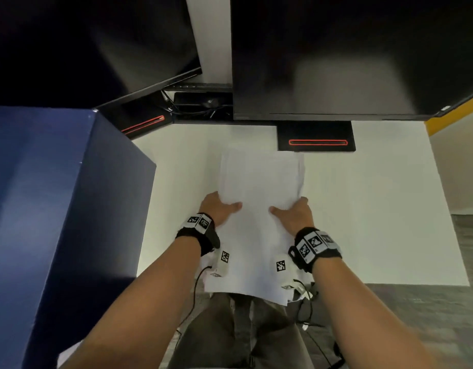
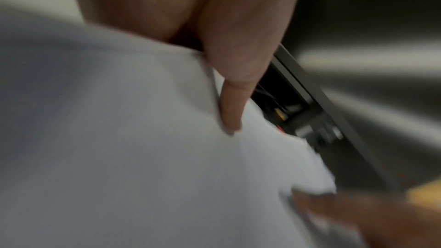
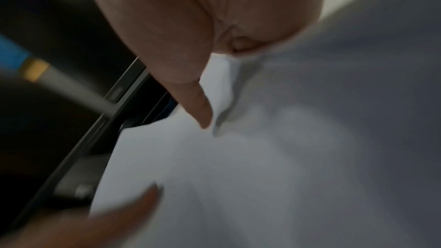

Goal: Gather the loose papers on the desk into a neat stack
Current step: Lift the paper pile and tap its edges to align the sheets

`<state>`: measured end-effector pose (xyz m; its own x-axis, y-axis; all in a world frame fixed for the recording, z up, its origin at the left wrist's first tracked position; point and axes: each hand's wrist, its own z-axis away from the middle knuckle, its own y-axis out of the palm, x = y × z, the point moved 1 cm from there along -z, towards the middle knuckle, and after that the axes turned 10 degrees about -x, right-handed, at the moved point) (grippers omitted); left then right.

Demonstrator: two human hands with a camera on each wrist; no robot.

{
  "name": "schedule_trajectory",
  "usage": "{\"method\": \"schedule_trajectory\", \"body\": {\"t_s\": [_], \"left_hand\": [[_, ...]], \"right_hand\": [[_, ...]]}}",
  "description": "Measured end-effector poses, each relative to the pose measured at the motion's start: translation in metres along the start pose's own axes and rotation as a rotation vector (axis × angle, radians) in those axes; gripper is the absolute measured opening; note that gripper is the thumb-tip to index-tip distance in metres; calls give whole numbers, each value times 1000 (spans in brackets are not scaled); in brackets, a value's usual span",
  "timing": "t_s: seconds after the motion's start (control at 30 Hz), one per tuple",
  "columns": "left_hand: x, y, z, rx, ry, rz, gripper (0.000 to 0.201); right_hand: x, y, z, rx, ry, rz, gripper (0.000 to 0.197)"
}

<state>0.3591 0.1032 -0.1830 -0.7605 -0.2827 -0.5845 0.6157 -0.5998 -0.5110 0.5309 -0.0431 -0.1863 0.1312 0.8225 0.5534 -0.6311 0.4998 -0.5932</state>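
A bundle of white papers [image 1: 256, 209] is held above the white desk [image 1: 376, 209], its near end hanging past the desk's front edge. My left hand [image 1: 220, 207] grips the papers' left side, thumb on top and fingers underneath. On the right side my right hand [image 1: 291, 210] grips them the same way. The sheets' edges on the right are uneven. Both wrist views are blurred: the left one shows my thumb [image 2: 230, 101] lying on the papers [image 2: 119, 139]. In the right one my thumb [image 3: 198, 105] presses the papers [image 3: 262, 167].
A tall blue box [image 1: 57, 209] stands at the desk's left. Two dark monitors [image 1: 350, 54] hang over the back of the desk on black stands [image 1: 316, 137]. Cables [image 1: 198, 106] lie behind them. Bare desk stretches to the right.
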Motion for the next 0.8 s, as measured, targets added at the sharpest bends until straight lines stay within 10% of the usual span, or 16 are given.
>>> {"method": "schedule_trajectory", "body": {"t_s": [0.2,0.4,0.53,0.8], "left_hand": [[24,-32,42,71,7,401,49],[-37,-92,85,220,327,498,37],[-66,-119,91,188,532,487,43],[-92,-109,117,-203,622,647,23]], "right_hand": [[-12,-23,19,157,41,-420,42],[34,-82,60,437,-200,-924,65],[69,-126,91,567,-459,-722,65],[104,-145,123,-51,-752,-642,34]]}}
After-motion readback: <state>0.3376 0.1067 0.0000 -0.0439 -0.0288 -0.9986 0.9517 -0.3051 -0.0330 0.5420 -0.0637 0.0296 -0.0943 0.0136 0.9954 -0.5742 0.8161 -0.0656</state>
